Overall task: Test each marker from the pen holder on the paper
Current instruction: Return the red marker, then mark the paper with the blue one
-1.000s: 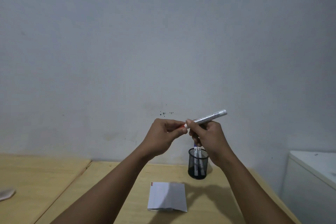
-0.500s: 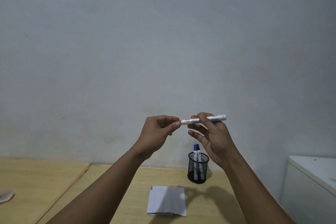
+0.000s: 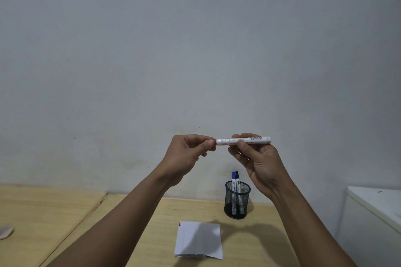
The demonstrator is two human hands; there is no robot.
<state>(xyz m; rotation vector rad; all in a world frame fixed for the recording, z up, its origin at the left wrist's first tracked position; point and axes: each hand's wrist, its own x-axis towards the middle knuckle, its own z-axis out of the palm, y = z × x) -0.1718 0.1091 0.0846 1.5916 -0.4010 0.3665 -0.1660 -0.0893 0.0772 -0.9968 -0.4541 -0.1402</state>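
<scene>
A white marker point(image 3: 243, 140) with a red cap end lies level in mid-air at the centre of the frame. Lower, right of centre, a black mesh pen holder point(image 3: 237, 202) stands upright with a blue-capped and a black-capped marker inside. The white creased paper point(image 3: 198, 240), with small red marks at its upper left corner, lies flat at bottom centre.

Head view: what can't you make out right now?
- Marker cap end: hidden inside the left hand; on or off, cannot tell.
- Marker label: too small to read.
- Paper top-left marks: tiny; red and dark strokes, nothing more.
- Pale object: cut off by the left edge.
- Holder markers: lower halves dim behind mesh.
</scene>
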